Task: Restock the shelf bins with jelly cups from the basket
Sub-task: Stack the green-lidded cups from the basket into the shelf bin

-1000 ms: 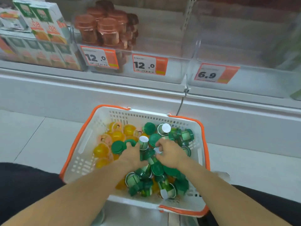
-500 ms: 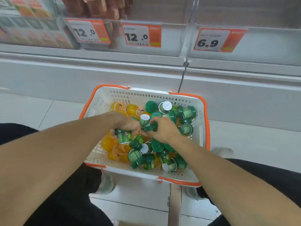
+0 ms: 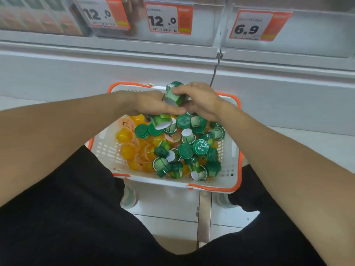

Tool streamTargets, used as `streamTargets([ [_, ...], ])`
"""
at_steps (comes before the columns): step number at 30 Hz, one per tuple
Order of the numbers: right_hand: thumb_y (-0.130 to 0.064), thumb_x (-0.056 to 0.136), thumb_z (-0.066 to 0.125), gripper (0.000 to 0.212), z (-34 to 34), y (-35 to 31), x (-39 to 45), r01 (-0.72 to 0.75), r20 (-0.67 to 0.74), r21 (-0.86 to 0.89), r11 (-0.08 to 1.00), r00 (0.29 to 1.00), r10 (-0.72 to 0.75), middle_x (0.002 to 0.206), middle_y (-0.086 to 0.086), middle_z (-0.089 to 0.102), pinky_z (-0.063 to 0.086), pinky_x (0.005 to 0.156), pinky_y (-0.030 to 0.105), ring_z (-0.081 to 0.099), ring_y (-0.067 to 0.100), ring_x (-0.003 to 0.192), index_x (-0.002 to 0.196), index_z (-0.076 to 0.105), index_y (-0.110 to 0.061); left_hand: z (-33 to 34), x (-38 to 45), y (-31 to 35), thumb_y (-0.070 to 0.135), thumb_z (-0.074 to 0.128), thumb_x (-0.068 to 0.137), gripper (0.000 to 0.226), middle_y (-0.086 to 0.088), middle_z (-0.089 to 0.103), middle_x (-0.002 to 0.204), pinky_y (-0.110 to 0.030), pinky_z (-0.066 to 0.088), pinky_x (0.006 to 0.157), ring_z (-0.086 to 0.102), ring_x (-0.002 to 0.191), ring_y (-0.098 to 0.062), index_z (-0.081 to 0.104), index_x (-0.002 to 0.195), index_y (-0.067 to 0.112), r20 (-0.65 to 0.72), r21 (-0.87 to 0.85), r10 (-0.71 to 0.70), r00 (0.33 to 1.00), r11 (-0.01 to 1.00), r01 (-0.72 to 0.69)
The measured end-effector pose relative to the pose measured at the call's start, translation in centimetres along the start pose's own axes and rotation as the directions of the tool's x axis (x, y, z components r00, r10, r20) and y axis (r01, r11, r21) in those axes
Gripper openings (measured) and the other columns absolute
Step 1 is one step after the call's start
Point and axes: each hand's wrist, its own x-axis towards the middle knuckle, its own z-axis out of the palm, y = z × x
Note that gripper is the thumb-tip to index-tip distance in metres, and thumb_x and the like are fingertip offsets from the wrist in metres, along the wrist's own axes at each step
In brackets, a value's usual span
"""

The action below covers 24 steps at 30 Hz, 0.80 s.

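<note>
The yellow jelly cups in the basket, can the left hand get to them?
Probably yes. The yellow jelly cups lie uncovered just below the left hand, but it already holds a green cup.

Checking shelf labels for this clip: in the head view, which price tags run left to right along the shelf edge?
Left 12.0 price tag → middle 12.0 price tag → 6.9 price tag.

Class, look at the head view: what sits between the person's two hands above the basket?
In the head view, a green jelly cup lies tilted between the left hand and right hand, gripped by both above the basket.
</note>
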Motion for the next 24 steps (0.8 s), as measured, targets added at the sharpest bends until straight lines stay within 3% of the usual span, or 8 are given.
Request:
streamTargets([
  [3,-0.023,0.080,0.082,0.036,1.1,-4.4,-0.3,0.052,0.011,-0.210,0.976,0.999,-0.050,0.088,0.013,0.074,0.062,0.074,0.037,0.072,0.023,0.078,0.096,0.059,0.000,-1.5,-1.6,1.0,0.066,0.066,0.081,0.067,-0.024,0.069,0.100,-0.029,0.038,0.050,0.051,0.070,-0.023,0.068,0.106,0.004,-0.167,-0.140,0.071,0.983,0.986,-0.095],
  [6,-0.037,0.079,0.082,0.035,2.0,-8.5,-0.9,0.115,0.044,-0.423,0.899,0.993,-0.106,0.089,0.007,0.073,0.059,0.071,0.032,0.071,0.017,0.075,0.087,0.057,-0.014,-2.7,-2.7,2.4,0.062,0.069,0.078,0.064,-0.028,0.068,0.105,-0.028,0.036,0.047,0.053,0.070,-0.025,0.064,0.110,0.007,-0.319,-0.268,0.111,0.941,0.942,-0.202],
  [9,-0.047,0.085,0.071,0.038,2.1,-11.5,-1.8,0.127,0.114,-0.473,0.872,0.990,-0.082,0.092,-0.001,0.072,0.052,0.069,0.029,0.066,0.011,0.072,0.103,0.068,-0.014,-3.3,-3.7,3.2,0.055,0.064,0.089,0.048,-0.024,0.071,0.104,-0.029,0.038,0.050,0.055,0.072,-0.025,0.063,0.109,0.011,-0.366,-0.268,0.129,0.922,0.934,-0.237],
  [11,-0.043,0.086,0.073,0.043,1.9,-12.4,-2.0,0.127,0.108,-0.522,0.843,0.991,-0.083,0.092,0.000,0.070,0.048,0.069,0.030,0.064,0.014,0.075,0.110,0.065,-0.008,-3.6,-4.5,3.3,0.052,0.065,0.090,0.049,-0.025,0.071,0.104,-0.029,0.038,0.051,0.055,0.071,-0.024,0.065,0.109,0.007,-0.373,-0.284,0.133,0.918,0.926,-0.249],
  [15,-0.030,0.091,0.069,0.042,1.5,-11.7,-2.5,0.098,0.139,-0.406,0.909,0.989,-0.045,0.099,0.013,0.063,0.048,0.067,0.030,0.057,0.023,0.079,0.119,0.063,0.000,-4.0,-5.6,3.4,0.053,0.074,0.080,0.041,-0.021,0.071,0.099,-0.028,0.039,0.051,0.058,0.066,-0.021,0.069,0.099,0.017,-0.386,-0.284,0.131,0.913,0.925,-0.253],
  [18,-0.029,0.094,0.064,0.038,1.2,-11.3,-2.4,0.079,0.154,-0.301,0.950,0.988,-0.033,0.103,0.016,0.062,0.053,0.074,0.031,0.058,0.023,0.080,0.118,0.066,0.000,-4.6,-5.7,2.9,0.045,0.077,0.082,0.036,-0.011,0.074,0.094,-0.022,0.044,0.050,0.063,0.061,-0.010,0.068,0.106,0.020,-0.442,-0.344,0.084,0.893,0.904,-0.255],
  [20,-0.027,0.094,0.064,0.038,1.1,-11.6,-2.1,0.080,0.156,-0.268,0.960,0.987,-0.039,0.105,0.016,0.063,0.054,0.076,0.031,0.060,0.024,0.084,0.121,0.065,0.000,-5.0,-5.5,2.6,0.040,0.076,0.084,0.036,-0.009,0.074,0.099,-0.020,0.049,0.055,0.067,0.066,-0.007,0.066,0.112,0.019,-0.484,-0.398,0.079,0.872,0.867,-0.300],
  [24,-0.026,0.093,0.066,0.038,0.9,-12.1,-1.4,0.110,0.074,-0.243,0.964,0.993,-0.094,0.105,0.011,0.069,0.052,0.072,0.033,0.067,0.024,0.085,0.126,0.062,-0.006,-5.4,-4.8,3.3,0.036,0.075,0.086,0.031,-0.003,0.071,0.100,-0.017,0.055,0.068,0.069,0.083,-0.010,0.066,0.110,0.018,-0.582,-0.349,0.127,0.803,0.853,-0.388],
])
